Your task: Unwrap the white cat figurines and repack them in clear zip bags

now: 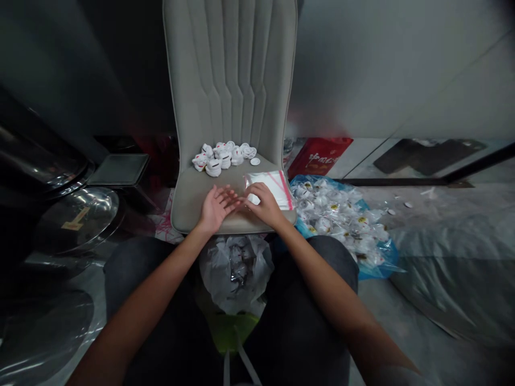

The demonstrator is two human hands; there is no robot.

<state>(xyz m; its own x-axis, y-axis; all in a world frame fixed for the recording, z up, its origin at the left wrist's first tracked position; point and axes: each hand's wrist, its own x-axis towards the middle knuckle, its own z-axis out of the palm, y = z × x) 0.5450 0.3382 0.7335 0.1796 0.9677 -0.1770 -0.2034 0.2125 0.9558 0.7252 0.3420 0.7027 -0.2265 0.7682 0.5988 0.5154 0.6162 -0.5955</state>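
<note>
Red-striped plastic bag [273, 187] | right hand [265, 206]: fingers curled on it, grip unclear | left hand [217, 208]: fingers spread, empty

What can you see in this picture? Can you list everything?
chair: 1, beige, straight ahead
cat-shaped trinkets: about a dozen, too bunched to count exactly, white with red marks, on the chair seat
small disc: 1, white, on the seat
clear plastic bag: 1, red stripes, on the seat
blue plastic bag: 1, blue, on the floor at right, full of white packets
white plastic bag: 1, white, between the legs
red package: 1, red, behind the chair at right
round metal lids: at least 1, silver, at left
legs: 2, dark trousers, below the seat
left hand: 1, open on the seat
right hand: 1, resting on the clear plastic bag
</note>
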